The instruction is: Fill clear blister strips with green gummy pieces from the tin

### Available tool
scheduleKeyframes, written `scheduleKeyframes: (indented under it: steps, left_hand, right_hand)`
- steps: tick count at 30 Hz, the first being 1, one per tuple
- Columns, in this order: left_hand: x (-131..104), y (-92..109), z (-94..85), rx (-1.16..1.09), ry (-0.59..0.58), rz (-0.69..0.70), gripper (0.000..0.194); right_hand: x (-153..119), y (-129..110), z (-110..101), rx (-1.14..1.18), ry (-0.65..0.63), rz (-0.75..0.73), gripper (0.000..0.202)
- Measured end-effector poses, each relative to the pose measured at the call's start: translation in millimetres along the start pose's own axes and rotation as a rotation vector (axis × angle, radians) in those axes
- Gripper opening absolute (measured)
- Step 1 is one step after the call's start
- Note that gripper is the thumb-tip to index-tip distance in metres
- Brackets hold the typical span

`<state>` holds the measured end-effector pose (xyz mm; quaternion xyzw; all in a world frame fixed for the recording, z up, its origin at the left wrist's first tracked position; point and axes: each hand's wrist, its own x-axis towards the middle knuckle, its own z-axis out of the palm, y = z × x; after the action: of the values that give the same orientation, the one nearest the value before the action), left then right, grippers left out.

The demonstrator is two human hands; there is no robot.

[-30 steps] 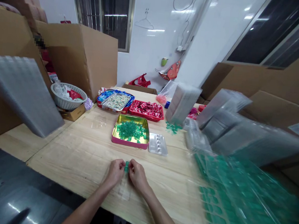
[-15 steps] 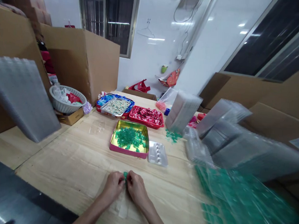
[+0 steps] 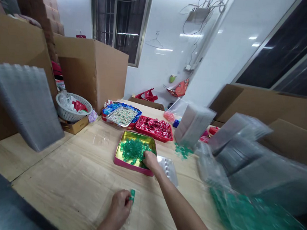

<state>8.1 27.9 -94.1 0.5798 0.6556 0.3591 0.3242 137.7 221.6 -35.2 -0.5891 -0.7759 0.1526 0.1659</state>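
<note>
My left hand [image 3: 119, 204] is low over the table, thumb and fingers pinched on a small green translucent piece [image 3: 132, 193]. Under and beside it lies a clear plastic strip [image 3: 126, 228], faint against the wood. My right hand [image 3: 150, 160] reaches over the near right corner of a rectangular tin [image 3: 125, 164] with a gold inside and dark pink outer wall. Its fingers are bent together down at the heap of green pieces [image 3: 133, 149]; the fingertips are hidden, so what they grip cannot be seen.
Behind the tin are a red tray [image 3: 170, 138] of red wrapped packets and a silver tray [image 3: 111, 119] of small pale pieces. A silvery moulded tray [image 3: 173, 172] lies right of the tin. Clear plastic stacks [image 3: 194, 126] and green-filled sheets [image 3: 262, 217] crowd the right side.
My right hand has left my left hand's side and moved forward into the tin. My left hand keeps its pinch by the green piece. The view has shifted slightly.
</note>
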Motion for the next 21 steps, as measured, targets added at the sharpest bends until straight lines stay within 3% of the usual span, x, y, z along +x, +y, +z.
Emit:
scheduleKeyframes:
  steps: [5,8,10,14,16,21]
  left_hand:
    - [4,9,-13.8,-0.055,-0.030,-0.015,0.011]
    - [10,26,-26.8,-0.128,0.067,0.002,0.012]
    - [15,39,-33.6,-0.307,0.095,-0.027,0.011]
    - [18,58,-37.4,-0.862,-0.017,-0.133,0.032]
    - [15,61,-35.1,-0.982,-0.075,-0.145,0.032]
    - [5,55,-30.5,-0.993,-0.146,-0.238,0.028]
  right_hand:
    - [-11,7,-12,0.145,0.009,-0.013,0.013]
    - [-37,3,-25,0.276,-0.022,-0.027,0.008]
    - [-62,-4,-28,0.521,-0.098,-0.015,0.013]
    - [-119,-18,-19,1.244,-0.317,0.116,0.028]
    - [-139,-24,-10,1.382,-0.339,0.176,0.030]
    - [-161,-27,4,1.527,-0.294,0.272,0.031]
